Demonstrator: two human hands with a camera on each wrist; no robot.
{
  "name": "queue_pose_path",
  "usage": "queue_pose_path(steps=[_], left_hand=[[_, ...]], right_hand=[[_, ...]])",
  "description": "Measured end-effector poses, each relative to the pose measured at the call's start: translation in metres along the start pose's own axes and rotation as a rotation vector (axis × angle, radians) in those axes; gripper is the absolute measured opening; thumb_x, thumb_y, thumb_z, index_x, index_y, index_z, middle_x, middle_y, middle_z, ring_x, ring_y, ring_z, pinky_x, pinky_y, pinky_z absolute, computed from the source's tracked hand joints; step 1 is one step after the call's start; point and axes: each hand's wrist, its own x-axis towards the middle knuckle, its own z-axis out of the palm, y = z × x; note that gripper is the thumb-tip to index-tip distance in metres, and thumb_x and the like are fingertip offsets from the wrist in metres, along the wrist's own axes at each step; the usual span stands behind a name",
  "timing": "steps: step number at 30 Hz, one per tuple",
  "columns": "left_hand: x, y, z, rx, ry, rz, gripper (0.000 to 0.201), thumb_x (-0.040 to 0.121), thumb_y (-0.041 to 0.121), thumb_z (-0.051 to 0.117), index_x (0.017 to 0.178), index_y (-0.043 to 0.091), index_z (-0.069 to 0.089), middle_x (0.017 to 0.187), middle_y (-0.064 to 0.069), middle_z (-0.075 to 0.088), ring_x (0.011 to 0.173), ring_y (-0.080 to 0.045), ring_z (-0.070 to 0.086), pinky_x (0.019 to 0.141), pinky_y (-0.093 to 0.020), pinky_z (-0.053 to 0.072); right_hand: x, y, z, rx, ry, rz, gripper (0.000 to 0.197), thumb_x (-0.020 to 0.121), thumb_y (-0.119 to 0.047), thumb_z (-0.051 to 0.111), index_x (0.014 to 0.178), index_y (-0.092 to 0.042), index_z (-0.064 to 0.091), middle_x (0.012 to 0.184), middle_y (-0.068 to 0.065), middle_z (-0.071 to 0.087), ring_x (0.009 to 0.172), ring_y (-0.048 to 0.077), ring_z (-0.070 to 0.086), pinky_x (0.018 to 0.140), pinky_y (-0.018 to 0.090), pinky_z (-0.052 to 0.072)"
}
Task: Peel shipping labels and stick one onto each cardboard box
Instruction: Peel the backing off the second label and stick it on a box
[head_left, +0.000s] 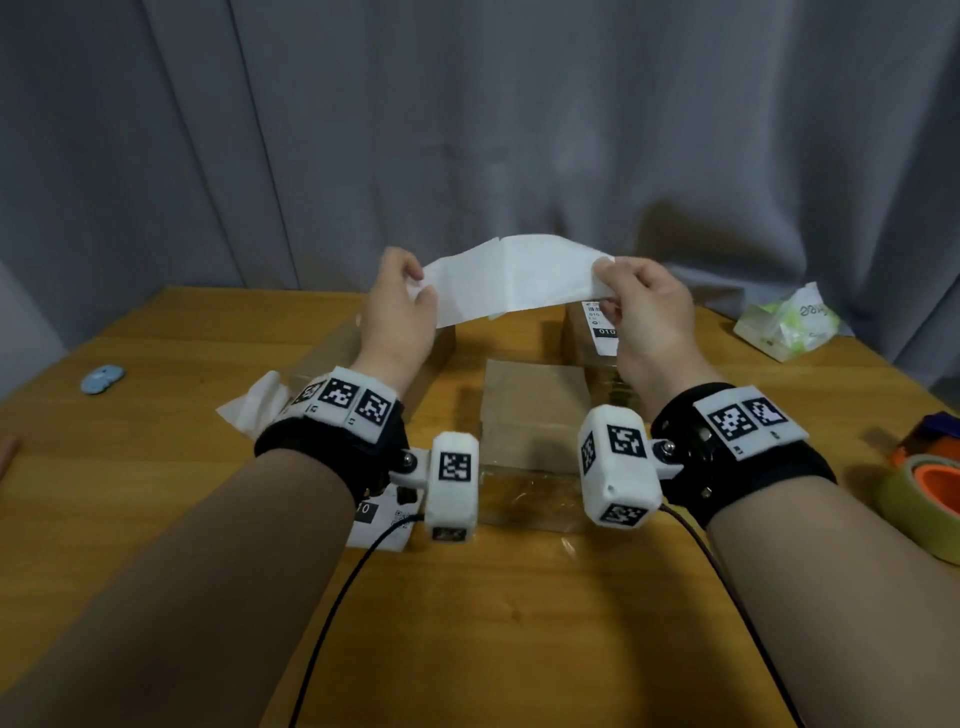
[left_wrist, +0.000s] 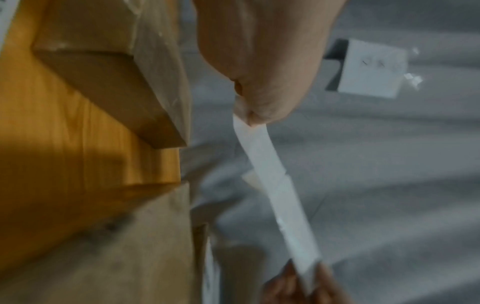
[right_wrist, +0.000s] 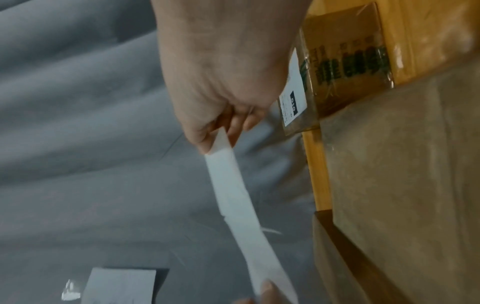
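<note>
A white label sheet (head_left: 514, 275) is stretched in the air between both hands, above the boxes. My left hand (head_left: 421, 283) pinches its left end and my right hand (head_left: 605, 283) pinches its right end. The left wrist view shows the sheet (left_wrist: 272, 185) edge-on, running from my left hand (left_wrist: 249, 117) down to the other hand. The right wrist view shows the same sheet (right_wrist: 239, 205) leaving my right hand (right_wrist: 218, 139). Three cardboard boxes sit below: a centre box (head_left: 535, 410), a left box (head_left: 332, 364), and a right box (head_left: 582, 332) bearing a label (head_left: 605, 332).
A printed label sheet (head_left: 379, 525) lies on the wooden table (head_left: 519, 623) under my left wrist, and white paper (head_left: 254, 405) lies left of the boxes. A tape roll (head_left: 930, 499) sits at the right edge, a tissue pack (head_left: 789, 325) at back right. A grey curtain (head_left: 467, 130) hangs behind.
</note>
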Motion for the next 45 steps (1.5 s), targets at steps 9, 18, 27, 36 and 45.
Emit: queue_pose_path(steps=[9,18,27,36,45], left_hand=[[-0.005,0.013,0.001,0.637,-0.177,0.286,0.069,0.073,0.061,0.065,0.125,0.019,0.049,0.123,-0.004,0.045,0.120,-0.026,0.039,0.100,-0.038,0.027],[-0.007,0.011,-0.001,0.630,0.099,0.507,0.017,0.089,0.030,0.055,0.091,0.018,0.067,0.125,-0.008,0.048,0.120,-0.033,0.038,0.092,-0.038,0.017],[0.000,-0.007,-0.002,0.248,-0.031,0.088,0.012,0.091,0.029,0.053,0.081,0.022,0.053,0.081,0.006,0.058,0.091,-0.024,0.058,0.094,-0.041,0.038],[-0.001,-0.009,-0.008,0.219,-0.010,0.029,0.010,0.091,0.030,0.054,0.085,0.023,0.057,0.084,0.007,0.061,0.089,-0.021,0.058,0.096,-0.040,0.038],[0.005,-0.015,-0.006,0.095,-0.007,-0.052,0.024,0.085,0.024,0.058,0.063,0.027,0.048,0.067,0.011,0.055,0.083,-0.028,0.061,0.091,-0.048,0.047]], right_hand=[[0.005,-0.024,0.007,-0.072,0.015,-0.157,0.014,0.082,-0.008,0.064,0.075,-0.017,0.056,0.078,0.004,0.060,0.065,0.016,0.056,0.053,0.024,0.046],[0.011,-0.016,0.007,-0.037,0.234,-0.049,0.025,0.073,-0.013,0.064,0.095,-0.019,0.054,0.108,0.011,0.060,0.093,0.029,0.062,0.078,0.038,0.054],[0.009,0.001,0.013,0.093,0.232,0.083,0.033,0.071,-0.004,0.069,0.094,-0.019,0.052,0.100,0.012,0.063,0.077,0.023,0.058,0.072,0.035,0.050],[0.009,0.006,0.008,0.197,0.202,0.097,0.036,0.076,0.004,0.069,0.090,-0.022,0.049,0.097,0.012,0.063,0.080,0.024,0.062,0.073,0.034,0.052],[0.005,0.003,0.009,0.182,0.220,0.098,0.041,0.075,0.005,0.070,0.100,-0.019,0.049,0.084,0.005,0.060,0.068,0.019,0.061,0.068,0.032,0.054]])
